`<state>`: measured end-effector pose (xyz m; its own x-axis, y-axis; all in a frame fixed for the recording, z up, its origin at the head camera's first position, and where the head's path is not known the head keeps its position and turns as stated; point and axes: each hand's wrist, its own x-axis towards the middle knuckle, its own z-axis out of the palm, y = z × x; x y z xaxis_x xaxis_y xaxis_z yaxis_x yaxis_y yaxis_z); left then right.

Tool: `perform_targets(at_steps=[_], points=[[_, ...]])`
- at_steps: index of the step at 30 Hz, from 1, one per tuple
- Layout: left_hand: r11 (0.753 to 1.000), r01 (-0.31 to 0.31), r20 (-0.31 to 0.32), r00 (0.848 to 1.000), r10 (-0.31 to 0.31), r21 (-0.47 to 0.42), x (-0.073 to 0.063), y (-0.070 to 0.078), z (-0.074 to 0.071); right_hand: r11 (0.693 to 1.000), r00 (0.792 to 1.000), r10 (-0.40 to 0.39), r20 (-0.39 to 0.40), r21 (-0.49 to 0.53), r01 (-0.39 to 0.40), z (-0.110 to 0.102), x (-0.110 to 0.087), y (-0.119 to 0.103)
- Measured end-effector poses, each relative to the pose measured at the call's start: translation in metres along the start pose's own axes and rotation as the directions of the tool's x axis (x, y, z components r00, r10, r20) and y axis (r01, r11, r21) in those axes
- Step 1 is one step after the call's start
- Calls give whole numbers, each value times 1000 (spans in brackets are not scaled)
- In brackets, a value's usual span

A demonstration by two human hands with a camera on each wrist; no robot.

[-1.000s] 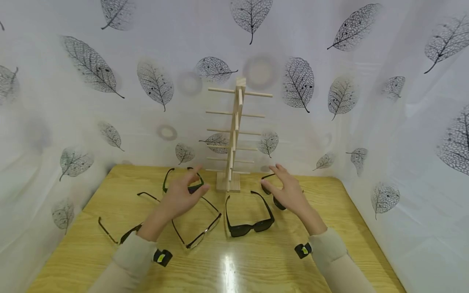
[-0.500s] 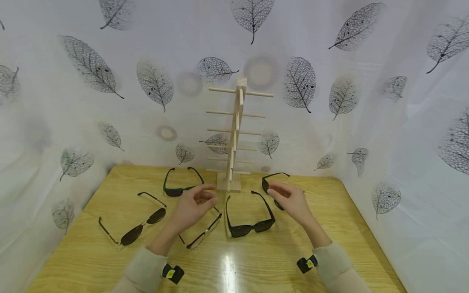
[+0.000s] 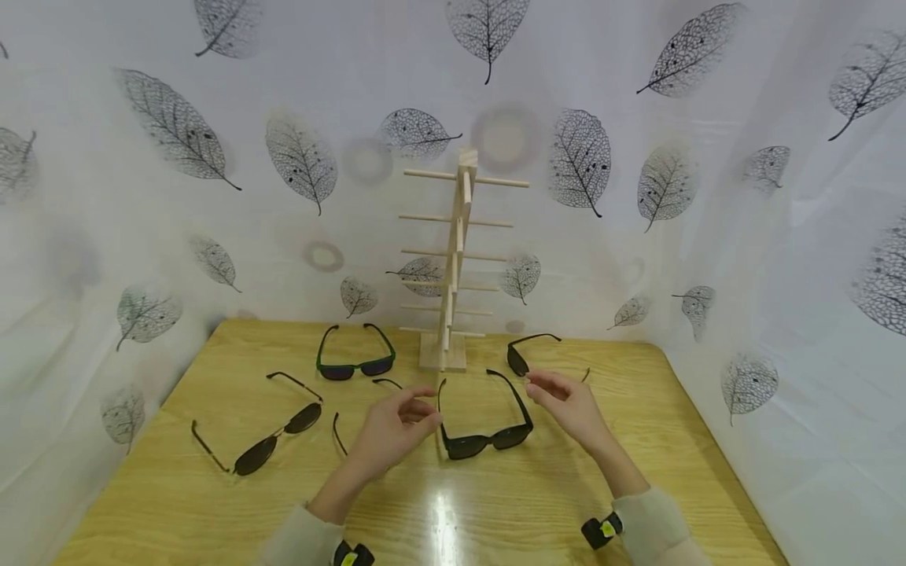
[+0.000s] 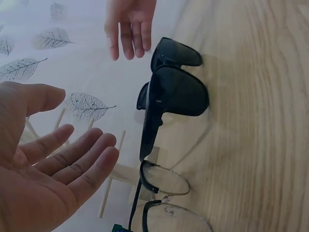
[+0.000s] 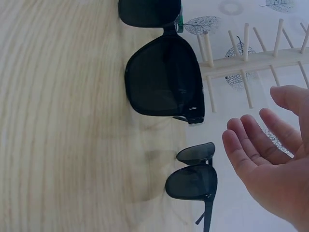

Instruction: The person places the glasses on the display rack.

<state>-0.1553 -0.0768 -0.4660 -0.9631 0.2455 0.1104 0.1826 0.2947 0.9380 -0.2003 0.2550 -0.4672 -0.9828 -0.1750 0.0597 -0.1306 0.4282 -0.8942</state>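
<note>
My left hand [image 3: 392,431], empty with loosely bent fingers, hovers just left of the black sunglasses [image 3: 467,447] at the middle of the table. Beneath that hand lie clear eyeglasses [image 4: 166,180], mostly hidden in the head view but plain in the left wrist view. My right hand [image 3: 575,410] holds nothing; its relaxed fingers overlap the dark sunglasses [image 3: 517,361] at the back right. In the right wrist view its palm [image 5: 285,183] faces the wooden rack, and both dark pairs lie to its left.
A wooden rack [image 3: 464,196] with several pegs stands bare at the back centre. Green-framed sunglasses [image 3: 338,372] lie to its left, and aviator sunglasses [image 3: 256,456] sit nearer on the left. A leaf-printed curtain [image 3: 368,71] closes off the back and sides of the table [image 3: 524,519].
My left hand has moved right and toward me, away from the green-framed sunglasses and over the clear eyeglasses. The right hand has drawn back slightly toward me. All the glasses stay put.
</note>
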Motion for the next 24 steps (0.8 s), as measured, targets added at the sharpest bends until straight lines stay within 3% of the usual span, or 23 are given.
perform_targets(at_steps=[7, 18, 24], points=[[999, -33, -38, 999, 34, 42, -8, -4, 15, 1000, 1000, 6, -9, -23, -6, 4, -4, 8], [999, -17, -58, 998, 18, 27, -19, -20, 37, 998, 998, 49, -25, -33, -50, 12, -10, 22], [999, 30, -58, 998, -29, 18, -23, -32, 48, 999, 999, 47, 11, -7, -47, 16, -14, 29]])
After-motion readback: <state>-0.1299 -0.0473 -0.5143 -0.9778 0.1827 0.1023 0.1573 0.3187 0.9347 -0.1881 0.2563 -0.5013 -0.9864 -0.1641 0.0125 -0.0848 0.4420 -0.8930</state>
